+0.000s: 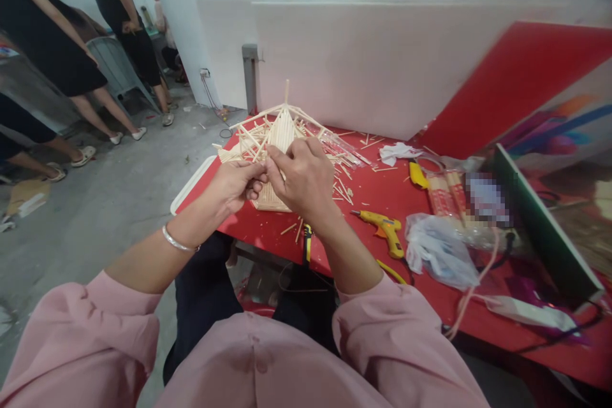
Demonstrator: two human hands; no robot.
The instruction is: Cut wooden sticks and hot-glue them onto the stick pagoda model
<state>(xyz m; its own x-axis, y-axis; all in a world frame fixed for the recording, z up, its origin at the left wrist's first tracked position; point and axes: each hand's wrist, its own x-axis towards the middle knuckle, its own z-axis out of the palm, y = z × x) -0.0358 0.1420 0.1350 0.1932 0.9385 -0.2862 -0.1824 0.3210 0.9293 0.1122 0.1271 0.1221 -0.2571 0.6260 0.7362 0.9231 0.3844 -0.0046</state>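
I see my left hand [238,183] and right hand [302,180] meeting at the front of the stick house [280,134] on the red counter [382,194]. Both hands pinch thin sticks there. A yellow glue gun [385,229] lies near the right wrist.

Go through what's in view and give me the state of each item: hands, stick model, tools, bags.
Left hand: fingers pinched at the model's edge.
Right hand: closed over the model's near side.
Stick model: standing on the red table, unfinished, loose sticks around it.
Glue gun: lying on its side, not held.
Plastic bag: crumpled, lying beside the glue gun.
White tissue: crumpled.
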